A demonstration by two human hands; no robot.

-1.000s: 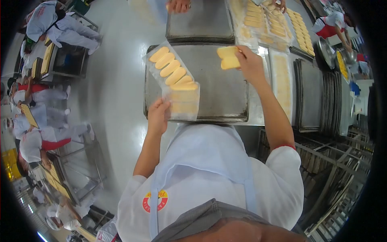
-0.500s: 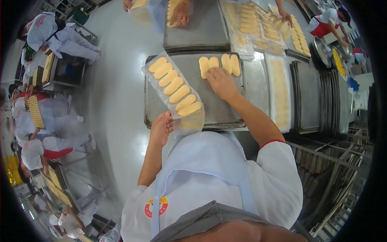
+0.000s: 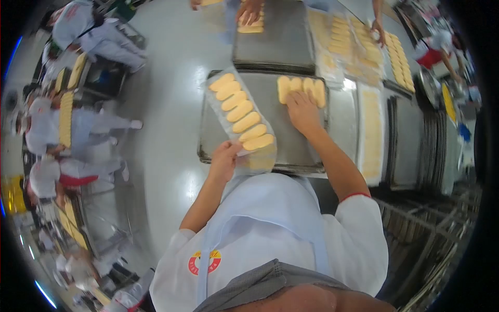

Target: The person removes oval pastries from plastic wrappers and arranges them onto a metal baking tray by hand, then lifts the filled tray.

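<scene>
My left hand [image 3: 225, 160] pinches the lower left edge of a paper strip [image 3: 222, 115], which lies slantwise over the metal baking tray [image 3: 218, 125]. Several pale yellow ladyfingers [image 3: 239, 111] lie in a row along that strip; its lower end overhangs toward my apron. At the tray's far right corner, more ladyfingers [image 3: 283, 89] lie side by side, touching or nearly so. Across their near ends rests my right hand [image 3: 303, 108], fingers spread on top of them; the fingertips are partly hard to make out.
Beyond my tray is another tray [image 3: 275, 47], where a co-worker's hand [image 3: 250, 11] touches ladyfingers. Bagged ladyfingers [image 3: 340, 39] and a long pale strip [image 3: 371, 135] lie to the right, beside stacked trays [image 3: 405, 140]. Other people [image 3: 83, 125] stand at the left.
The two pairs of ladyfingers under my right hand now sit closer together. My right fingers have spread over them. My left hand has moved slightly up along the paper. The view has shifted.
</scene>
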